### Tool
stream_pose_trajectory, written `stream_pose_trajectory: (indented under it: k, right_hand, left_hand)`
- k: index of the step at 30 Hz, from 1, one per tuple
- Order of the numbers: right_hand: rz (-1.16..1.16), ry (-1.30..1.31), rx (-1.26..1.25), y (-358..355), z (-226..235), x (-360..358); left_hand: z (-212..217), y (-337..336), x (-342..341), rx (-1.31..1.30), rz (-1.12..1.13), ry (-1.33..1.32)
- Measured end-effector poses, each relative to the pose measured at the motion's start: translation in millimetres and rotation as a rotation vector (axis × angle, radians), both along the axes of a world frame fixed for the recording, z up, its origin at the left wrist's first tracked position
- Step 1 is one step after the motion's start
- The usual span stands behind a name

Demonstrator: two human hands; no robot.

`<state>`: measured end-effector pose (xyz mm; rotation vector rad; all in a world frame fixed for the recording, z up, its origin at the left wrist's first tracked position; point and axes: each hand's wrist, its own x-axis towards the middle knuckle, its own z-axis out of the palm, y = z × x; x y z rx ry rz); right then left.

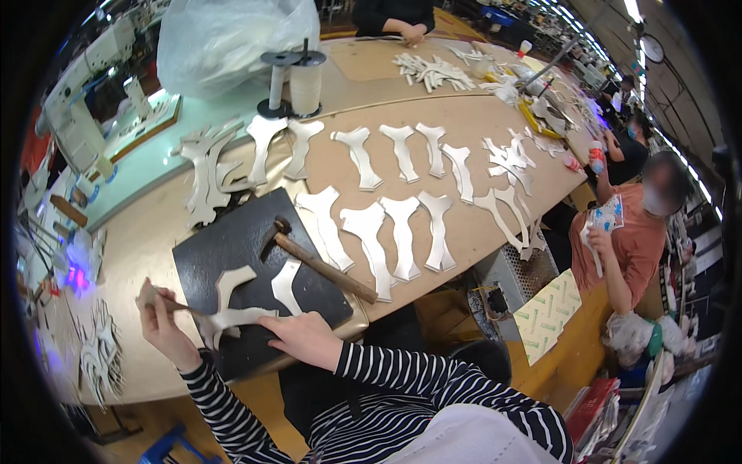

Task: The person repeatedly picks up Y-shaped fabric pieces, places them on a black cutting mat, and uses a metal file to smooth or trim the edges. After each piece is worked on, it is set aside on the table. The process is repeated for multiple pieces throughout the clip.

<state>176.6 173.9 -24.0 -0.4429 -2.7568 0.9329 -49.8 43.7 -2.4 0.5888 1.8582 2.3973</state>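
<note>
My left hand (158,313) grips a thin wooden-handled tool (171,303) whose tip rests on a pale cut-out piece (232,317). My right hand (303,337) presses flat on the right end of that piece, fingers together. The piece lies on a black slab (232,240) at the near edge of the brown worktable (147,232). Another pale piece (284,284) lies beside it on the slab. A hammer (317,261) with a wooden handle lies across the slab's right side.
Several pale cut-out pieces (402,232) are laid out in rows on the table. Two thread spools (297,81) and a plastic bag (232,39) stand at the back. A person in an orange shirt (630,240) sits at right. More pieces (100,359) are stacked at left.
</note>
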Motion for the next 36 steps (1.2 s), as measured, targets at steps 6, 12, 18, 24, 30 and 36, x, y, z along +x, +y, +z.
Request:
stream_pose_trajectory:
  k: [6,12,18,24,30,36]
  right_hand:
    - [0.015,0.440,-0.200,2,-16,-45]
    - [0.069,0.366,-0.336,-8,-11,-57]
    - [0.216,0.552,-0.156,-10,-4,-53]
    - [0.300,0.653,0.046,-7,2,-47]
    - [0.163,0.558,-0.153,0,-3,-34]
    - [-0.186,0.043,-0.015,24,3,-70]
  left_hand:
    - [16,2,30,0.028,-0.303,-0.077]
    - [25,-3,14,0.043,-0.176,-0.125]
    - [-8,-7,-15,0.286,-0.163,-0.425]
    - [-43,-18,-43,0.332,-0.183,-0.458]
    - [-14,-43,-83,0.563,-0.022,-0.385]
    - [26,-34,-40,0.524,-0.147,-0.244]
